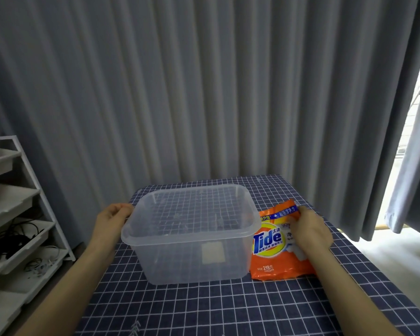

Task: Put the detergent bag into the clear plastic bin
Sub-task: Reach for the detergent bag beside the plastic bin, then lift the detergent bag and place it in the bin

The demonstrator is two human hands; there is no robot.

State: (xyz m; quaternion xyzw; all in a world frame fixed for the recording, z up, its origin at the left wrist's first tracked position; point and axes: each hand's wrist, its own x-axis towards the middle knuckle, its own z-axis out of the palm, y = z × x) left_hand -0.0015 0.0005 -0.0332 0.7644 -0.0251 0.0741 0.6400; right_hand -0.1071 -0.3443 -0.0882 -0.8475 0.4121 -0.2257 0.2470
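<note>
An orange detergent bag point(272, 248) with a blue and yellow logo lies flat on the table, right beside the clear plastic bin point(192, 258). The bin stands upright and has nothing in it. My right hand point(310, 230) rests on the bag's upper right part, fingers curled over its far edge in a grip. My left hand point(113, 218) holds the bin's left rim at the far left corner.
The table point(228, 309) wears a dark blue cloth with a white grid. A white shelf rack point(17, 214) with cables stands to the left, off the table. Grey curtains point(204, 93) hang close behind.
</note>
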